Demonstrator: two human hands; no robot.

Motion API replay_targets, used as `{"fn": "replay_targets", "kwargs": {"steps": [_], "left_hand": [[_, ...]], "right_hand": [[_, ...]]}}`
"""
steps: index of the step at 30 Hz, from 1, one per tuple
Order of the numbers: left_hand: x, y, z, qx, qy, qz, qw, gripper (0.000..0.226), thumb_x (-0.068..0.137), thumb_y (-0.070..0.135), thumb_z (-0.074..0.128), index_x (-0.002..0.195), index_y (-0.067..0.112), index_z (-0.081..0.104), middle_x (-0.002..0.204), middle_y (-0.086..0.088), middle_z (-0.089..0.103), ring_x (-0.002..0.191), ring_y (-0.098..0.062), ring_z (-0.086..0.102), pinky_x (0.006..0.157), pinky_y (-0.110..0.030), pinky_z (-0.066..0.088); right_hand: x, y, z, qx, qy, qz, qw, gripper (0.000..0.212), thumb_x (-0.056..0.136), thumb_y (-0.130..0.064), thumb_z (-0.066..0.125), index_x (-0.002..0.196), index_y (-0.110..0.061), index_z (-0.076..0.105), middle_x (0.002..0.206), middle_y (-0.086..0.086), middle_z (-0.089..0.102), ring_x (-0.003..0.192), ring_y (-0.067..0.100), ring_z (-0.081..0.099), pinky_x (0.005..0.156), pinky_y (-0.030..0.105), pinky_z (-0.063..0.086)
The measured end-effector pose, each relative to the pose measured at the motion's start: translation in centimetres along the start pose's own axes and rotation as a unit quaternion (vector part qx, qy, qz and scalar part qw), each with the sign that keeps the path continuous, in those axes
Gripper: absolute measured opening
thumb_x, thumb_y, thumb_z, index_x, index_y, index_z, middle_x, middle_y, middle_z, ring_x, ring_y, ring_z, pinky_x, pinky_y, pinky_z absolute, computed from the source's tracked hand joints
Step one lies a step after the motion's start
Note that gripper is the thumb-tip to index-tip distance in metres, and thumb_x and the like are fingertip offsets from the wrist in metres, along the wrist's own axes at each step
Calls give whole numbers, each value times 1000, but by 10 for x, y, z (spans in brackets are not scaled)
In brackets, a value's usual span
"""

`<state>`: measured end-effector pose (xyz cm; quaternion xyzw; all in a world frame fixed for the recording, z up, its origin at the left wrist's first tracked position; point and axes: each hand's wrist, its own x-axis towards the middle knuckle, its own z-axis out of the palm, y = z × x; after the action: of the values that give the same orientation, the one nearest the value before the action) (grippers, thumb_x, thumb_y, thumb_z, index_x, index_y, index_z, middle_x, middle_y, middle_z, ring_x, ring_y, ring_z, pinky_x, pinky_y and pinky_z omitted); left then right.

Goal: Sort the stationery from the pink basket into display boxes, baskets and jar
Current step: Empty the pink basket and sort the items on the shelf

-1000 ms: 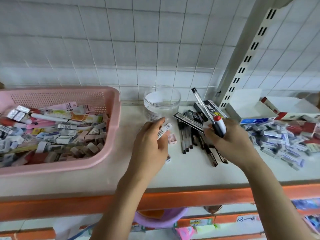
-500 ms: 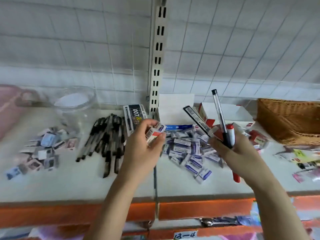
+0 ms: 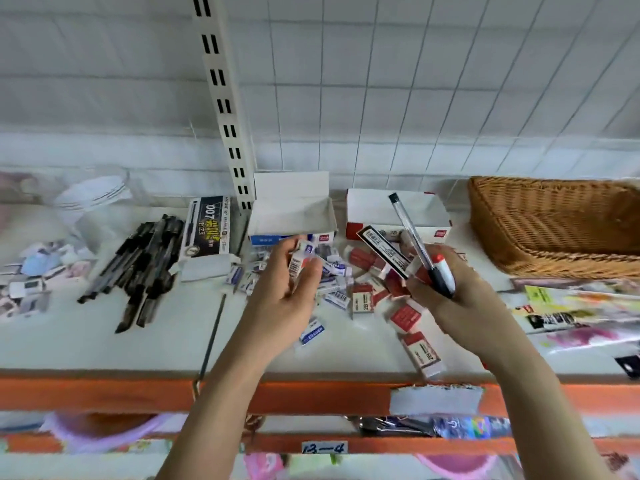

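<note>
My left hand pinches a small red-and-white eraser with a barcode, above a heap of blue-and-white erasers. My right hand grips a bundle: a clear black pen, a red-capped marker and a flat black lead case. Red erasers lie under and beside that hand. Behind stand an open blue display box and an open red display box. The clear jar is at the far left. The pink basket is out of view.
Black pens lie in a pile beside a black "007" pen box. Small mixed erasers sit at the left. A wicker basket stands at the right with sticker packs in front. An upright slotted rail rises at the back.
The view has swung right, from the pink basket and jar to the display boxes and wicker basket. Both hands moved right with it, holding the same items.
</note>
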<state>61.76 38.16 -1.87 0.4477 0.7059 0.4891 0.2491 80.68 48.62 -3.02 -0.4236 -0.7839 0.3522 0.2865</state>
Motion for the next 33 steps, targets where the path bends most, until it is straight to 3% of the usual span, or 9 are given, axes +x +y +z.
{"fn": "replay_targets", "kwargs": {"steps": [3, 6, 10, 15, 19, 22, 27, 30, 33], "left_hand": [[3, -2, 1, -25, -48, -19, 998, 47, 99, 29, 38, 144, 30, 28, 75, -13, 50, 62, -10, 51, 61, -28, 40], [7, -5, 3, 35, -54, 17, 998, 48, 99, 31, 36, 145, 26, 25, 121, -19, 53, 104, -20, 56, 86, -24, 40], [12, -10, 7, 24, -47, 47, 997, 47, 91, 28, 53, 136, 26, 39, 101, 5, 61, 65, -3, 59, 62, -18, 48], [17, -8, 16, 100, 66, 54, 991, 23, 93, 11, 50, 115, 18, 54, 76, 1, 62, 44, -3, 48, 44, -12, 36], [25, -9, 11, 293, 106, 32, 950, 29, 93, 13, 51, 121, 7, 57, 108, -14, 65, 82, -28, 60, 67, -28, 39], [25, -3, 17, 364, 96, -25, 926, 39, 92, 12, 52, 131, 8, 51, 142, -14, 39, 115, -34, 53, 86, -43, 44], [21, 16, 49, 330, 124, 16, 936, 33, 90, 11, 54, 123, 12, 55, 124, -9, 52, 100, -31, 59, 73, -38, 44], [24, 27, 82, 293, 81, 52, 951, 40, 92, 20, 51, 131, 15, 42, 122, 0, 55, 91, -19, 61, 73, -27, 46], [30, 35, 113, 258, 11, 77, 963, 44, 94, 20, 47, 134, 15, 30, 130, 0, 39, 113, -14, 46, 90, -20, 38]], "right_hand": [[-5, 1, -1, -37, 14, 6, 999, 15, 88, -24, 62, 95, -34, 54, 79, -9, 61, 71, 7, 56, 61, 17, 40], [-9, 0, -3, -34, 50, 42, 997, 18, 88, -30, 62, 74, -27, 51, 60, -4, 56, 59, 18, 53, 55, 29, 39], [-15, 2, -8, -23, 94, 79, 992, 40, 88, -36, 60, 67, -3, 48, 58, 20, 53, 56, 36, 50, 53, 35, 36], [-20, 7, -17, -28, 71, 87, 993, 41, 88, -33, 60, 68, 2, 51, 57, 22, 53, 53, 35, 47, 50, 31, 33], [-13, 13, -26, -32, 60, 72, 995, 40, 87, -25, 63, 59, -9, 41, 51, 13, 48, 47, 21, 40, 47, 29, 28], [-4, 18, -34, -40, 43, 50, 997, 39, 87, -25, 64, 60, -11, 40, 47, 4, 43, 43, 13, 35, 43, 21, 24], [9, 29, -51, -34, 26, 7, 999, 40, 86, -25, 63, 56, -19, 38, 45, -4, 41, 43, 12, 34, 43, 20, 27], [10, 40, -63, -33, 27, -4, 999, 31, 86, -27, 63, 63, -20, 42, 50, 1, 47, 47, 19, 42, 44, 23, 28], [10, 52, -71, -29, 24, 10, 999, 21, 86, -31, 65, 77, -25, 47, 59, -1, 53, 51, 15, 49, 45, 21, 34]]}}
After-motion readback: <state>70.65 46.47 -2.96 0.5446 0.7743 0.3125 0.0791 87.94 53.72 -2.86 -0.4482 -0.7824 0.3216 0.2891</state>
